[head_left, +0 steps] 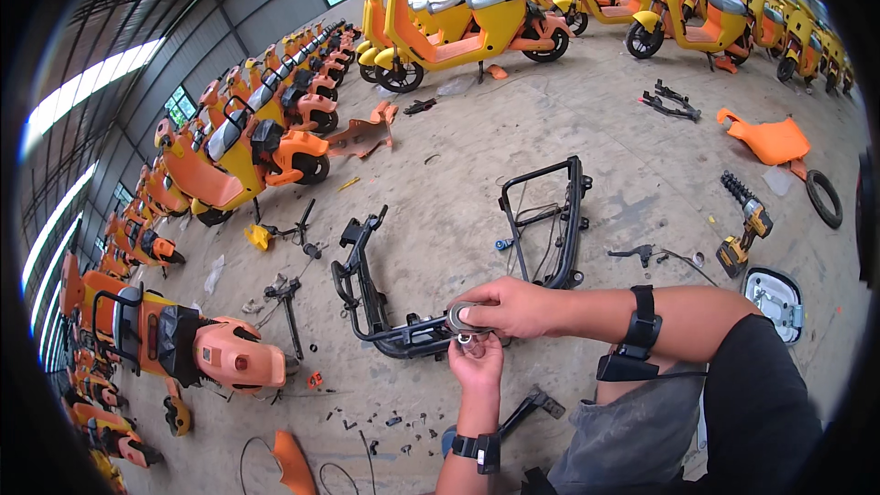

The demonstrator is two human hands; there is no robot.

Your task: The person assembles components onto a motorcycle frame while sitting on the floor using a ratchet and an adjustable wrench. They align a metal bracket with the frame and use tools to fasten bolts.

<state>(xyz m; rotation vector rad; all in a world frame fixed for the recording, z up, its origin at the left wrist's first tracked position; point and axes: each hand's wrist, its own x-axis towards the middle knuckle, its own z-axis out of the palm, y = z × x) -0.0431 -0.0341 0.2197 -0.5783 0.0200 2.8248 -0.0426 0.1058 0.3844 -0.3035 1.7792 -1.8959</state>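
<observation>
Grey round part (455, 318) | right hand (506, 308) pinching crosswise | left hand (478, 366) upturned

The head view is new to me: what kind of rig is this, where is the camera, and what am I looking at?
No robot here: a person works with two bare hands. The picture comes from a wide fisheye camera on the person's head, looking down, so straight edges bend near the rim. The right hand pinches a small round metal-looking part; the left hand is just below, its grip unclear. On the concrete floor lie a black frame, a cordless drill, an orange panel and scattered small parts. Scooters stand beyond.
</observation>
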